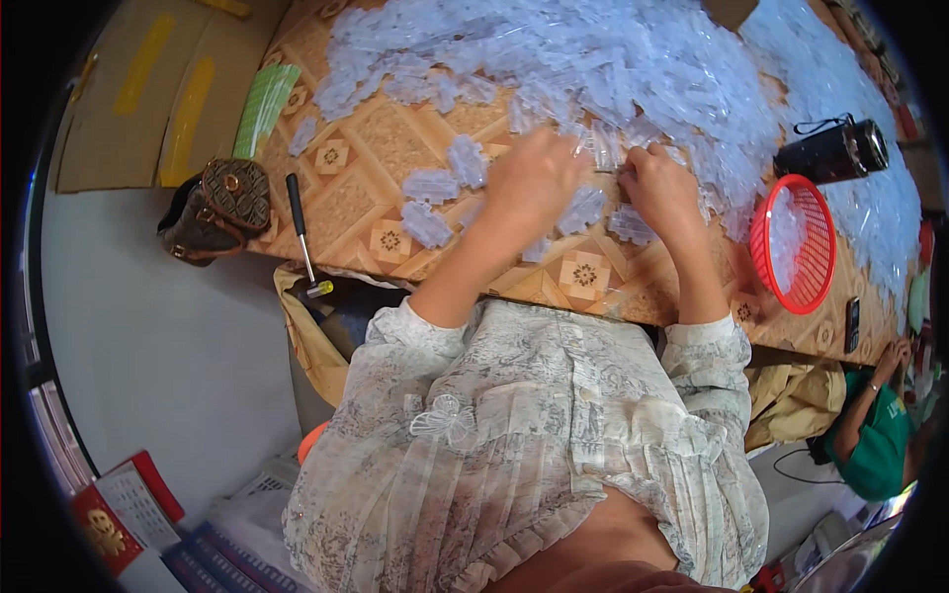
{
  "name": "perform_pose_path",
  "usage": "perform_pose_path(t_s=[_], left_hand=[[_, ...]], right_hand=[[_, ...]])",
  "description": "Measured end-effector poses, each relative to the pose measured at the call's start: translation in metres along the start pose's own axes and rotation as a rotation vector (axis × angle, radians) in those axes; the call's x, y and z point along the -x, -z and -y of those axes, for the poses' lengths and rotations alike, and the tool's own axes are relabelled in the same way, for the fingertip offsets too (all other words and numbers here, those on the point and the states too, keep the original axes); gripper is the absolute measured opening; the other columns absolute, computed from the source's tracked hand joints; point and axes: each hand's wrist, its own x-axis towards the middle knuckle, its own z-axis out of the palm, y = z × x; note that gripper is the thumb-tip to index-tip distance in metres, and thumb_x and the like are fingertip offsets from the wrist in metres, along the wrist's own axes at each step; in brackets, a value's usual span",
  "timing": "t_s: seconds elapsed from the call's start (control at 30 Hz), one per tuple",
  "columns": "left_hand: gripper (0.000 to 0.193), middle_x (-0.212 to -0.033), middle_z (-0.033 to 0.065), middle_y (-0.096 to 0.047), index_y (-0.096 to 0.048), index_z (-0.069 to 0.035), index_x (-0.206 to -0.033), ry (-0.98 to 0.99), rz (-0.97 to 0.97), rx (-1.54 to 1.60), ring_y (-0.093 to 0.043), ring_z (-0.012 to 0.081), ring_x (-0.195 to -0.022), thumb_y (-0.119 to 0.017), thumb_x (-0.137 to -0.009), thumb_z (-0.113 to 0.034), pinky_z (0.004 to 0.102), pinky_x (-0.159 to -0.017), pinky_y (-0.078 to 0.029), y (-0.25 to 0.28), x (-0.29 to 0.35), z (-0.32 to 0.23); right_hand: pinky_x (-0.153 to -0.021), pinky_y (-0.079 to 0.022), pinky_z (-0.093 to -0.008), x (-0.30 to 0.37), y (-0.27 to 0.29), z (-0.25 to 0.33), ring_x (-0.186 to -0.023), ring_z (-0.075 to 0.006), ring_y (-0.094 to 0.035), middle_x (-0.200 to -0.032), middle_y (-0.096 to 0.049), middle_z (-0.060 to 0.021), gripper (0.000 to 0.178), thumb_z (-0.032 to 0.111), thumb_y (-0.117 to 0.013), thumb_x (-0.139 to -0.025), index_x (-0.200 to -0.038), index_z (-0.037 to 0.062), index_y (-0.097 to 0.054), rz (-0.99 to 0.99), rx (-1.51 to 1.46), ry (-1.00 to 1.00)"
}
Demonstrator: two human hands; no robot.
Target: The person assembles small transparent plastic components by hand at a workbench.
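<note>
Both my hands are over a patterned tabletop [371, 143], at the near edge of a big heap of clear plastic pieces [514, 49]. My left hand [537, 178] is slightly blurred. Its fingers curl in toward the heap, and what they hold is hidden. Just to its right, my right hand [660, 188] is closed, thumb and fingertips pinched at the end of a clear plastic piece [604, 148]. Small bundles of the same pieces lie near my left forearm, one bundle [431, 185] beside another [425, 225]. A further bundle [631, 225] sits below my right hand.
To the right stand a red plastic basket [813, 247] with clear pieces inside and a black flask [835, 150] lying down. A phone [852, 324] is near the edge. At left are a hammer [299, 212], a brown bag [219, 208] and a cardboard box [138, 99]. A person in green [875, 445] works at far right.
</note>
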Motion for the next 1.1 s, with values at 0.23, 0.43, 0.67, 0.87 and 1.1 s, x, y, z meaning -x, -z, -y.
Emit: perform_pose_path(t_s=[0.23, 0.43, 0.67, 0.87, 1.1], left_hand=[[0.041, -0.093, 0.0224, -0.062, -0.067, 0.002, -0.090, 0.470, 0.006, -0.407, -0.060, 0.0373, -0.093, -0.065, -0.085, -0.039, 0.0476, -0.079, -0.048, 0.059, 0.010, 0.078], [0.066, -0.111, 0.0217, -0.061, -0.069, 0.001, -0.098, 0.514, 0.441, -0.314, -0.056, 0.0358, -0.108, -0.071, -0.070, -0.058, 0.0444, -0.091, -0.045, 0.063, -0.005, 0.099], [0.066, -0.106, 0.0192, -0.063, -0.064, 0.000, -0.102, 0.466, 0.432, -0.238, -0.058, 0.0342, -0.105, -0.076, -0.065, -0.054, 0.0418, -0.089, -0.045, 0.049, -0.008, 0.102], [0.061, -0.101, 0.0156, -0.065, -0.053, -0.001, -0.110, 0.460, 0.339, -0.007, -0.064, 0.0297, -0.091, -0.084, -0.066, -0.030, 0.0379, -0.081, -0.050, 0.040, -0.016, 0.088], [0.033, -0.102, 0.0057, -0.064, -0.051, -0.006, -0.119, 0.357, 0.006, 1.300, -0.061, 0.0101, -0.089, -0.065, -0.089, -0.008, 0.0248, -0.076, -0.052, 0.020, -0.024, 0.051]], right_hand=[[-0.055, -0.045, -0.0337, -0.004, 0.014, -0.001, -0.057, -0.0197, -0.060, -0.067, -0.064, -0.0106, 0.019, 0.021, -0.060, -0.089, -0.093, 0.0027, -0.062, -0.072, -0.720, -0.205], [-0.053, -0.041, -0.0211, -0.008, 0.015, 0.018, -0.058, -0.0043, -0.050, -0.075, -0.063, -0.0010, 0.030, 0.022, -0.057, -0.095, -0.120, 0.0076, -0.064, 0.009, -1.270, -0.223], [-0.066, -0.050, -0.0241, -0.011, 0.010, 0.025, -0.076, -0.0085, -0.056, -0.094, -0.066, -0.0074, 0.031, 0.015, -0.056, -0.095, -0.123, 0.0015, -0.060, 0.051, -1.733, -0.252], [-0.077, -0.053, -0.0275, -0.010, 0.008, 0.036, -0.088, -0.0151, -0.063, -0.110, -0.065, -0.0120, 0.027, 0.007, -0.060, -0.090, -0.116, 0.0003, -0.060, 0.009, -1.723, -0.248], [-0.078, -0.049, -0.0226, -0.011, 0.007, 0.062, -0.090, -0.0090, -0.060, -0.106, -0.065, -0.0051, 0.026, 0.002, -0.065, -0.085, -0.111, 0.0020, -0.061, -0.174, -1.599, -0.105]])
